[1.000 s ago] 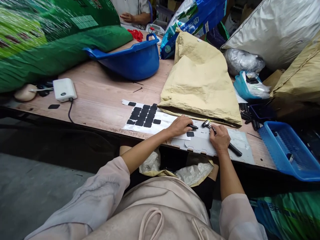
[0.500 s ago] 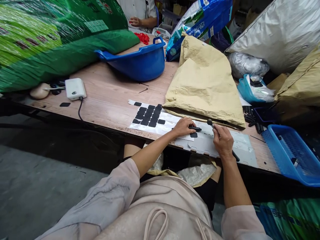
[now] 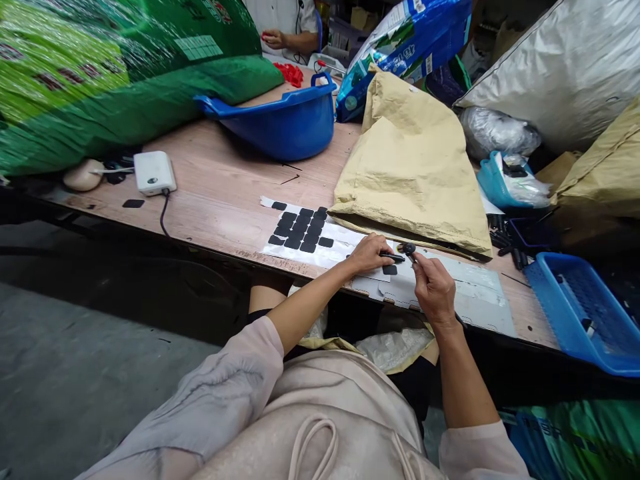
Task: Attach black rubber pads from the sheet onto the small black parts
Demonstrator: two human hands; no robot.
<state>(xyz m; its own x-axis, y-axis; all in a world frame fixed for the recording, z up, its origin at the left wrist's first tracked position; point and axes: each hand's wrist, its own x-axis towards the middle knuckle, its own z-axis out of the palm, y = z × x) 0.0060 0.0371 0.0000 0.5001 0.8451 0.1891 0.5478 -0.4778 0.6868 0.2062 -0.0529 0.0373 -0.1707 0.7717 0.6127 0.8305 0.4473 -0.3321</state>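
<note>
My left hand [image 3: 367, 253] rests on a white backing sheet [image 3: 345, 238] near the table's front edge, fingers closed on a thin black stick-like part [image 3: 391, 255]. My right hand [image 3: 434, 287] grips a small hammer [image 3: 409, 249], its head touching the tip of that black part. One black square pad [image 3: 389, 270] lies just below the two hands. A cluster of several black square pads [image 3: 301, 229] sits on the sheet to the left of my left hand.
A tan paper sack [image 3: 411, 163] lies right behind the hands. A blue basin [image 3: 280, 120] and a green sack [image 3: 105, 87] stand at the back left, a white adapter [image 3: 154, 172] at left, a blue tray [image 3: 580, 310] at right. Another person's hand [image 3: 274, 38] works at the far end.
My right hand has brought the hammer head leftward and down onto the tip of the black part. My left hand has stayed put. The camera shifted slightly.
</note>
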